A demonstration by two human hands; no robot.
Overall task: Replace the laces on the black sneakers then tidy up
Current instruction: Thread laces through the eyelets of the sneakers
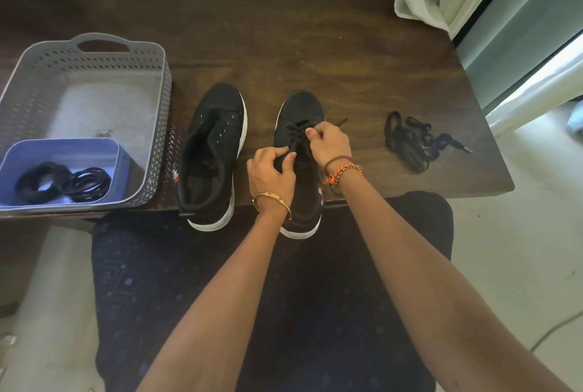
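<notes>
Head view: right sneaker (pixel 301 114) at tabletop (pixel 315 44) centre, left hand (pixel 271 171) and right hand (pixel 329 144) each with grip pinching its lace (pixel 295 133). Unlaced left sneaker (pixel 214 152) at 9 o'clock just beside it; loose laces (pixel 416 141) at 3 o'clock. Grey basket (pixel 88 54) at 9 o'clock edge holds a blue tray (pixel 63 147) of coiled laces (pixel 63 182).

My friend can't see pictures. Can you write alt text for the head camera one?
Two hands, left hand and right hand, pinch a black lace on the right sneaker on a brown table. The left sneaker has none; loose laces lie right.
</notes>
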